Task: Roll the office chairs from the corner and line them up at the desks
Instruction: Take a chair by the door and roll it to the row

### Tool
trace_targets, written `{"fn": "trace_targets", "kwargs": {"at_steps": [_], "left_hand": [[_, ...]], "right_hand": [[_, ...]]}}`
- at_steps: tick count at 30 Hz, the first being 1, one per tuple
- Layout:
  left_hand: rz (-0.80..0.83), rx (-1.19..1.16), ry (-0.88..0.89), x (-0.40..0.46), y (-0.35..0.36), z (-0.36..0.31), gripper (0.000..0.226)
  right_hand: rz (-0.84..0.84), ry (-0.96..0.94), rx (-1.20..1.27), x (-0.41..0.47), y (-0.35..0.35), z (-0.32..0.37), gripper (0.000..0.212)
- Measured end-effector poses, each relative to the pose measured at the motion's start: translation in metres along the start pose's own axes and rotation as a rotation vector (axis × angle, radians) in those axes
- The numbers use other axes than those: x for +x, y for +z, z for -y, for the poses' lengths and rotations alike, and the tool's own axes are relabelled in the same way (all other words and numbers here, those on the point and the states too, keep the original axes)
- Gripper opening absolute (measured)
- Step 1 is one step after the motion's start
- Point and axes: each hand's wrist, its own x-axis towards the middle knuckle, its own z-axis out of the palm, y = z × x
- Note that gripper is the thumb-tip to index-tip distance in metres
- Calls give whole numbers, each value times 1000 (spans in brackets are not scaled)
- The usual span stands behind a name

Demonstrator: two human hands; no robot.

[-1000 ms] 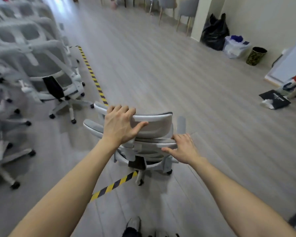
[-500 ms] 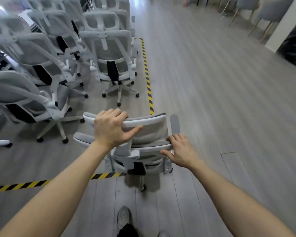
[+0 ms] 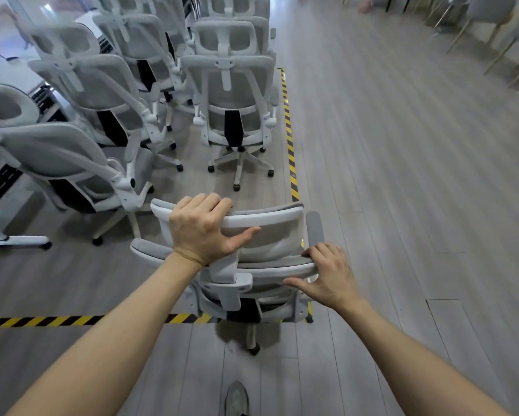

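A white and grey mesh office chair (image 3: 270, 235) stands right in front of me, seen from behind and above. My left hand (image 3: 204, 229) grips the top of its headrest, fingers curled over the rim and thumb along the back. My right hand (image 3: 327, 274) holds the right end of the backrest's upper edge, fingers over it and thumb beneath. The chair's base straddles the corner of the taped zone, one caster (image 3: 253, 351) showing near my foot. Ahead, several matching chairs stand in rows, the nearest chair (image 3: 234, 94) directly in front.
Yellow and black floor tape (image 3: 289, 139) marks the right edge and near edge of the chair area. Grey wood floor (image 3: 402, 175) spreads to the right. Grey chairs with thin legs (image 3: 507, 31) stand at the far right. My shoe (image 3: 236, 400) shows at the bottom.
The view swung left and the held chair turned with it, now facing the rows of stored chairs. Both hands kept their hold on headrest and backrest.
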Motion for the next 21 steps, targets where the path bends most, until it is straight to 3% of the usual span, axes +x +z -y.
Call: {"fn": "trace_targets", "kwargs": {"at_steps": [13, 21], "left_hand": [[11, -18, -31, 57, 81, 102, 65], [55, 7, -44, 121, 158, 161, 66]], "right_hand": [[149, 127, -13, 143, 58, 17, 91], [124, 100, -28, 259, 93, -8, 91]]}}
